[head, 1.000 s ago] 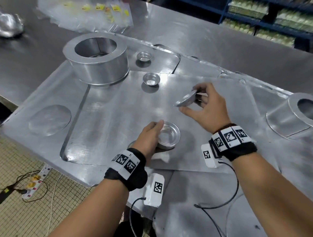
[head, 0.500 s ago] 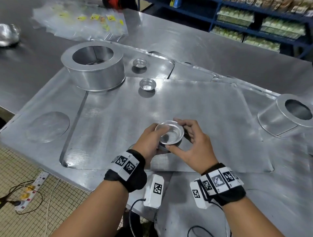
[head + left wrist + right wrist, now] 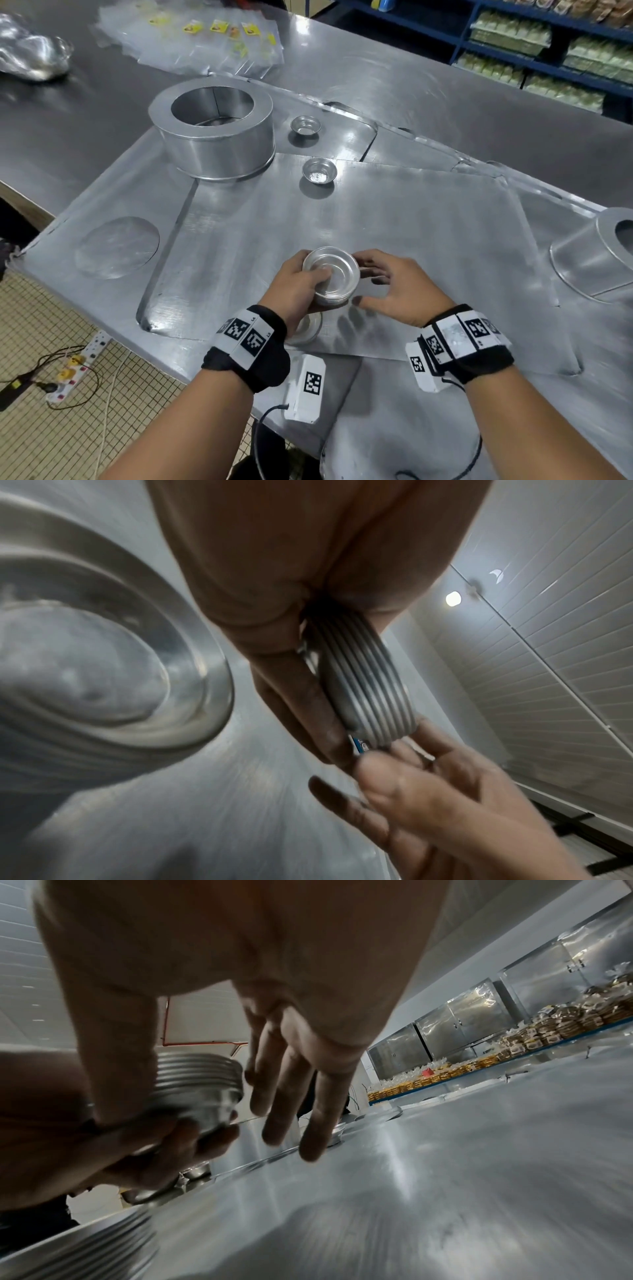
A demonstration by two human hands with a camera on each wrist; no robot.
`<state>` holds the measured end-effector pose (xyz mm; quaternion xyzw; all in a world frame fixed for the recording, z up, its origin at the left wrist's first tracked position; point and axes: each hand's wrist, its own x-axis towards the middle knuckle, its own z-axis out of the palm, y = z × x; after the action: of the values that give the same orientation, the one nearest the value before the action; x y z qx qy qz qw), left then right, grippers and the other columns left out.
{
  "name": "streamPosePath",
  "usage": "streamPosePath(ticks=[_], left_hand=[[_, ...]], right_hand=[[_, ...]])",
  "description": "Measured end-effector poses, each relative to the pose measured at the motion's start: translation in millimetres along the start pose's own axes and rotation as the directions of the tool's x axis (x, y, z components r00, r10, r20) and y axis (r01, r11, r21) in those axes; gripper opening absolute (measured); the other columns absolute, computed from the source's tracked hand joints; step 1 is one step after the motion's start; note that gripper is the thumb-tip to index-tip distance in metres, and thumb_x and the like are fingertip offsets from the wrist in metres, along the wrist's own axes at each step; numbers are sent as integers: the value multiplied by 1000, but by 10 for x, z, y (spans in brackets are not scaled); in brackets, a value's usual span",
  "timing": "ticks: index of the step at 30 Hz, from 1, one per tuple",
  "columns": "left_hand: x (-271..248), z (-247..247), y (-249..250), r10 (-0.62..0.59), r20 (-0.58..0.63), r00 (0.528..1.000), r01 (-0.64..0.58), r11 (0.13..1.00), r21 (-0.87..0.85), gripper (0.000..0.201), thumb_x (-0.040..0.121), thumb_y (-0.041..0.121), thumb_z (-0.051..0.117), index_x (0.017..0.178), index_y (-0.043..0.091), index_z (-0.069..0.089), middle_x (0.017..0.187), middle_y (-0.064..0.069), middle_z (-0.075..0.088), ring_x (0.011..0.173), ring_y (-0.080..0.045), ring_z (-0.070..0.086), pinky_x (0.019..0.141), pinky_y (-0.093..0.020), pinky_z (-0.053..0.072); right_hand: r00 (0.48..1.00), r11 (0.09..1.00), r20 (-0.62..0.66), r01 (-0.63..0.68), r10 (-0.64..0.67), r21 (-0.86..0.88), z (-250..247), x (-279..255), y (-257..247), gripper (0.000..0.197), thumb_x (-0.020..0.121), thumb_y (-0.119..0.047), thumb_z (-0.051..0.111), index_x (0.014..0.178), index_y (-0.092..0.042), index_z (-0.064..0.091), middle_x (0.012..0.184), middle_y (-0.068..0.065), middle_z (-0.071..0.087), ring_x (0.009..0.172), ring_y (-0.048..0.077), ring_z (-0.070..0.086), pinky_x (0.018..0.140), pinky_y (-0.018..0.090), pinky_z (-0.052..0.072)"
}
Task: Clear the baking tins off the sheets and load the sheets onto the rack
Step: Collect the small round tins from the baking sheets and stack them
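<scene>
My left hand (image 3: 301, 284) grips a stack of several small round tins (image 3: 330, 275), thumb over the rim, just above the top baking sheet (image 3: 428, 222). In the left wrist view the ribbed stack (image 3: 369, 691) sits between thumb and fingers. My right hand (image 3: 387, 284) hovers at the stack's right side with fingers straight and loose, holding nothing; the right wrist view shows its fingers (image 3: 284, 1096) spread beside the stack (image 3: 198, 1080). Another small tin (image 3: 305, 329) lies on the sheet under my left palm. Two more small tins (image 3: 319, 171) (image 3: 305, 125) stand farther back.
A large ring tin (image 3: 212, 130) stands at the back left on the overlapping sheets, and a second ring tin (image 3: 589, 253) at the right edge. A flat metal disc (image 3: 118, 246) lies at the left. Plastic bags (image 3: 205, 37) lie on the steel table beyond.
My right hand carried a tin in from the right, dropped it onto the stack in my left hand, and has now loosened off it. The left hand has raised the stack slightly.
</scene>
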<state>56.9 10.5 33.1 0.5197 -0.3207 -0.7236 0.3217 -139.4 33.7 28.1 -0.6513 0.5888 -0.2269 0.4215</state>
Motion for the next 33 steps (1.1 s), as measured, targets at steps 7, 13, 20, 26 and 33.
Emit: streamPosePath(ticks=[7,13,20,26,33], left_hand=[[-18,-123,73,-21,-60,998,16,996,-85,19,94,-5,53,113,-3,57,100,-21,61,86,-36,64,72,-51,61],[-34,-253,117,-21,-106,994,11,995,-96,20,94,-4,54,115,-5,57,101,-21,59,88,-37,63,72,-51,61],[-44,-398,143,-13,-136,991,1,996,-94,20,93,-4,54,113,-1,58,104,-22,61,87,-37,65,74,-53,60],[-76,-483,92,-14,-167,986,3,998,-66,22,94,-2,55,116,0,57,106,-22,63,85,-34,67,79,-61,57],[-128,-472,69,-13,-171,985,5,999,-47,23,94,-3,55,116,0,57,106,-22,63,87,-34,66,79,-60,58]], right_hand=[[991,893,38,-97,126,-440,-114,906,166,51,84,-31,70,132,-22,54,128,2,60,113,17,59,97,32,49],[990,683,-45,-122,130,-720,-139,1754,16,68,83,-45,64,140,-16,41,134,9,50,120,30,51,94,45,49],[986,696,-142,-160,84,-700,-151,2496,-4,90,79,-66,60,142,-9,33,137,15,41,126,39,42,97,50,42],[987,726,-117,-162,112,-669,-49,2771,13,86,78,-52,71,141,-7,33,137,15,46,123,38,48,97,44,43],[980,742,-167,-193,110,-642,-101,2632,7,83,70,-45,81,132,-4,44,130,15,52,121,31,49,95,40,45]])
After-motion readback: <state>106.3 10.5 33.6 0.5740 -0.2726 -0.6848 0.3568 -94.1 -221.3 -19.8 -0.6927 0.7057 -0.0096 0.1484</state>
